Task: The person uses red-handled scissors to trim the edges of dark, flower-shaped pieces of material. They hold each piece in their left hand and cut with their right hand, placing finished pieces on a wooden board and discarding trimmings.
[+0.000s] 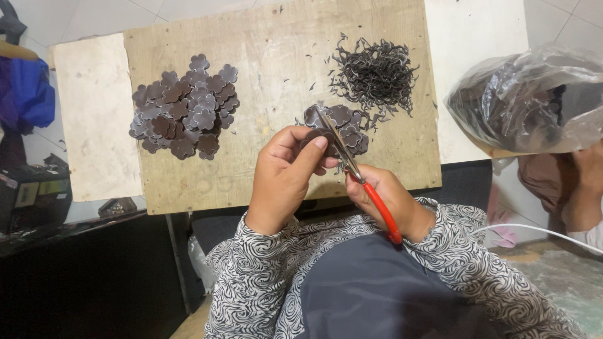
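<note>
My left hand (284, 177) pinches a dark brown flower-shaped piece (316, 136) between thumb and fingers. My right hand (384, 198) grips red-handled scissors (353, 169), whose steel blades slant up across that piece. Just behind the blades lies a small heap of similar brown flower pieces (349, 124). All of this is over the near edge of a plywood board (276, 81).
A larger pile of flower pieces (186, 107) lies on the board's left. A tangle of thin dark trimmings (375, 73) sits at the upper right. A clear plastic bag of dark material (531, 100) rests at right, near another person's hand (584, 188).
</note>
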### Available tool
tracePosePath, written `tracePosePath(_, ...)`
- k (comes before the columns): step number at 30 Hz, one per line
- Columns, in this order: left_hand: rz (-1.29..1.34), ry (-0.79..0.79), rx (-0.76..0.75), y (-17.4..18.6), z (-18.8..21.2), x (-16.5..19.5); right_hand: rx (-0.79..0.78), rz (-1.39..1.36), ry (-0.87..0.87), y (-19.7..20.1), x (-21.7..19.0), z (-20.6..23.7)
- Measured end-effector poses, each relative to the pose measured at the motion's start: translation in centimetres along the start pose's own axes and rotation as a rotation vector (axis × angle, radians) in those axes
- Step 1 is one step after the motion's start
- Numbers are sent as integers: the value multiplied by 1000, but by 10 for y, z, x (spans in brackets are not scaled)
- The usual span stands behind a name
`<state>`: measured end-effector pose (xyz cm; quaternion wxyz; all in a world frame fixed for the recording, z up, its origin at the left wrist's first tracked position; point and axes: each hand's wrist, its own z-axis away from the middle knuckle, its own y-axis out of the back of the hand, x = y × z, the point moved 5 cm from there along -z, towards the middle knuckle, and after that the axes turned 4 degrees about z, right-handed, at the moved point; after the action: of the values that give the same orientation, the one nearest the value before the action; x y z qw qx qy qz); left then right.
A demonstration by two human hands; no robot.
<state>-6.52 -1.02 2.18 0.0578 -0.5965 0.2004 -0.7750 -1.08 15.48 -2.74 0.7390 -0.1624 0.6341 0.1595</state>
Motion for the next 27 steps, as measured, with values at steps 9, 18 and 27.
tracePosePath(9, -69, 49, 2, 4, 3, 0, -87, 13, 25, -2, -6, 0)
tracePosePath(18, -32, 38, 5, 6, 2, -3, -71, -42, -17, -2, 1, 0)
tracePosePath(27, -7, -17, 34, 9, 0, 0, -58, 86, -11, 2, 0, 0)
